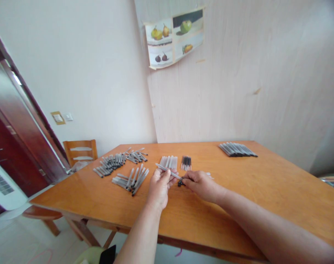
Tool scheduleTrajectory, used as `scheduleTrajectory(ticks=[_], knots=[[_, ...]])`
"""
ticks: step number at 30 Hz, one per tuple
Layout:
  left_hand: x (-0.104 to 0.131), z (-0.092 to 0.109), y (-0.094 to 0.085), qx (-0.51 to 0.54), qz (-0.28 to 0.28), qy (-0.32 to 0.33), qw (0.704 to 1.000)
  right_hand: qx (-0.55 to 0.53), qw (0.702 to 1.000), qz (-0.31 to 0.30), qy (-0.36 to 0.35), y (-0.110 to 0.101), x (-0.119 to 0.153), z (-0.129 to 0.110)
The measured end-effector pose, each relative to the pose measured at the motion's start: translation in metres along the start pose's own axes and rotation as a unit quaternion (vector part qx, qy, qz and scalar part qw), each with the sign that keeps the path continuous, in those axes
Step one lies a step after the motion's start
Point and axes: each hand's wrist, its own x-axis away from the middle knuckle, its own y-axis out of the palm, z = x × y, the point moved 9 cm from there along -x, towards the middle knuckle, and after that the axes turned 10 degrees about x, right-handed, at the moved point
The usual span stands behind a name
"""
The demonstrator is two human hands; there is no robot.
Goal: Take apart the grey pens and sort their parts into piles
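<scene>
A pale, translucent pen barrel [164, 169] slants down to the right, held between the thumb and fingers of my left hand [160, 184]. My right hand [201, 184] pinches at the barrel's lower right end, where something small and dark shows; whether it is a cap or plug is too small to tell. Small black pieces [180, 183] lie on the table just under that end. Behind my left hand is a row of clear barrels [168, 161]. Beside it lies a group of dark refills [186, 162] with pinkish ends.
The wooden table [238, 190] bears loose pens [112, 164] at the left, more pens [134, 179] nearer my left hand, and a neat pile of pens [237, 149] at the back right. A chair [81, 149] stands beyond the left edge.
</scene>
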Motion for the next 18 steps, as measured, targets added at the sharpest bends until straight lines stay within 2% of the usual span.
scheduleTrajectory(ticks=[11, 14, 18], knots=[[-0.003, 0.000, -0.007, -0.016, 0.021, 0.007, 1.000, -0.001, 1.000, 0.024, -0.014, -0.003, 0.001, -0.001], [-0.003, -0.001, -0.008, -0.004, 0.022, 0.002, 1.000, -0.079, 0.997, 0.000, 0.012, 0.005, -0.001, 0.004], [-0.001, 0.001, -0.004, 0.027, 0.013, 0.001, 1.000, -0.236, 0.969, -0.053, 0.057, 0.019, -0.001, 0.006]])
